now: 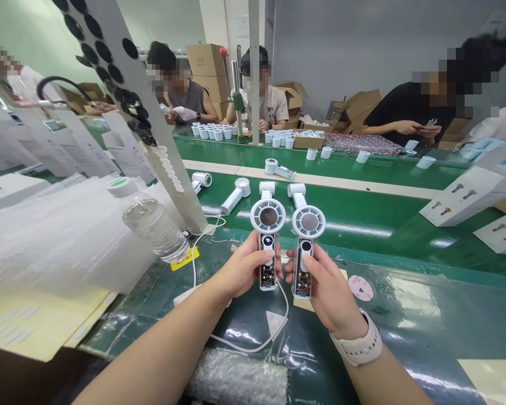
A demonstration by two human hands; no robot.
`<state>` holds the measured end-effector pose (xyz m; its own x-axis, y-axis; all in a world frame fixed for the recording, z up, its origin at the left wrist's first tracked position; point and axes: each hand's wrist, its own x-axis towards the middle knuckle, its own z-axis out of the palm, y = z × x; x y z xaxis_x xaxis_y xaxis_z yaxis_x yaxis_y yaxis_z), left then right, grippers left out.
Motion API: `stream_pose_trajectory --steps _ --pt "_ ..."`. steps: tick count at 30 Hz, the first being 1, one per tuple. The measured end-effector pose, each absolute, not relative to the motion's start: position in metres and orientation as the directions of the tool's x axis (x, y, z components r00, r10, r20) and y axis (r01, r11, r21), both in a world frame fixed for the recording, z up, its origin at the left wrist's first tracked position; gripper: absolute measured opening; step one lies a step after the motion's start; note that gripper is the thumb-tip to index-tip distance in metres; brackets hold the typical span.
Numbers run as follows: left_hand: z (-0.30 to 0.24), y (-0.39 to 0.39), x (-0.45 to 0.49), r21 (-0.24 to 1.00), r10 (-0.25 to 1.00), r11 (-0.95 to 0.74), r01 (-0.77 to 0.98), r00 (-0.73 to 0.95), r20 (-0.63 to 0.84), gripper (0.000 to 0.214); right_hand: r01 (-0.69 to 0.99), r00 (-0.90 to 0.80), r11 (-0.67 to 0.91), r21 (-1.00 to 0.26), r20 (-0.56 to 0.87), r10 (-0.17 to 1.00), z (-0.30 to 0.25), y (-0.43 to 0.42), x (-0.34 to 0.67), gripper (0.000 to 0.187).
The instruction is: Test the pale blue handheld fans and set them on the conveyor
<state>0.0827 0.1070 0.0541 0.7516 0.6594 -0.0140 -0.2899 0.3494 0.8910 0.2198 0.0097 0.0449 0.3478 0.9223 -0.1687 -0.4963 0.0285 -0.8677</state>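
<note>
My left hand (245, 268) grips a white handheld fan with bare circuit board (267, 242); my right hand (329, 292) grips a matching white fan (307, 242), at lower centre.

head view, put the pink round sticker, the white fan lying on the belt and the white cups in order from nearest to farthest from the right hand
From the right hand, gripping a fan:
1. pink round sticker, just right of the hand on the near belt
2. white fan, ahead and left on the green belt
3. white cups, farthest, clustered on the far bench

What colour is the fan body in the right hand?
White fan body, best in the head view.
</note>
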Motion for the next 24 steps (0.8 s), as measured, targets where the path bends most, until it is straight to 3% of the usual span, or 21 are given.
stream_pose_trajectory --steps 24 --pt "0.0527 0.113 0.0863 0.908 0.689 0.347 -0.237 0.721 -0.075 0.034 -0.476 0.426 0.03 -0.879 -0.201 0.882 0.0525 0.0115 0.2195 0.029"
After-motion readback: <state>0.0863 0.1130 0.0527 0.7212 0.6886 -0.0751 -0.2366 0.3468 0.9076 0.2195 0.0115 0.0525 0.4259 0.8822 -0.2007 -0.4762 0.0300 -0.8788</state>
